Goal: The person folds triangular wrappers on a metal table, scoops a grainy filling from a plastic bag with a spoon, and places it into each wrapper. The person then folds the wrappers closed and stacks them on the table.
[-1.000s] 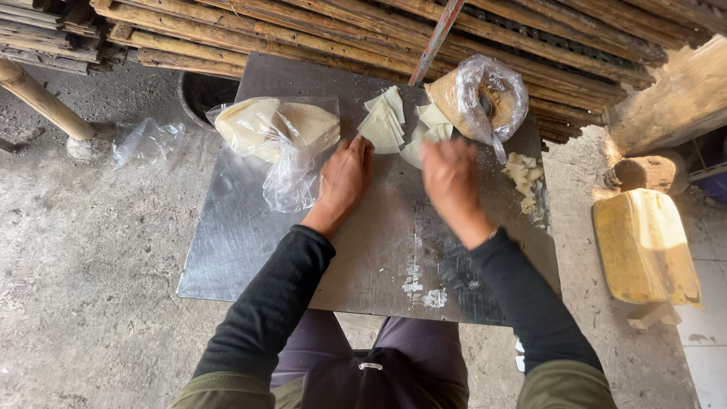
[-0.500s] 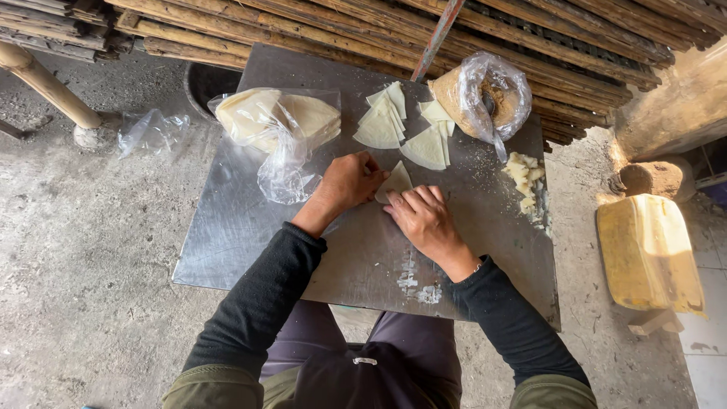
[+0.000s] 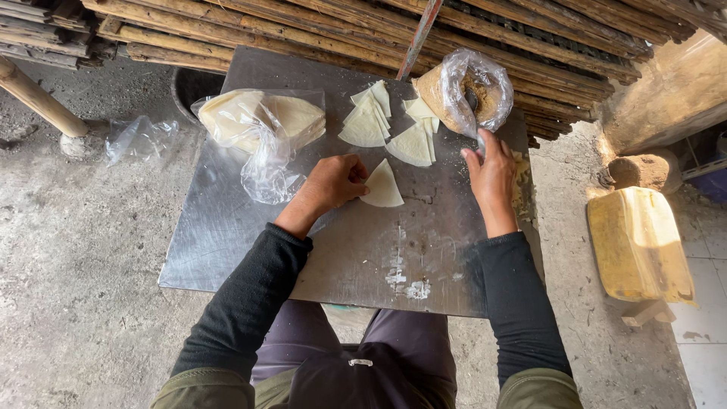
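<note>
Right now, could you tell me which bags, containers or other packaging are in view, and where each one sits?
Clear plastic bag of wrappers: far left of the metal table, crumpled, pale cream sheets inside.
Clear plastic bag of filling: far right of the table, by the right hand, rounded, brown contents.
Empty clear bag: on the floor left of the table, crumpled.
Yellow jerrycan: on the floor to the right, blocky.
No labels, signs or screens.

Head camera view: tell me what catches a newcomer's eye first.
The metal sheet fills the middle. On it the left hand pins a pale dough wedge. More wedges lie beyond, and the right hand reaches a plastic bag of brown filling at the far edge.
</note>
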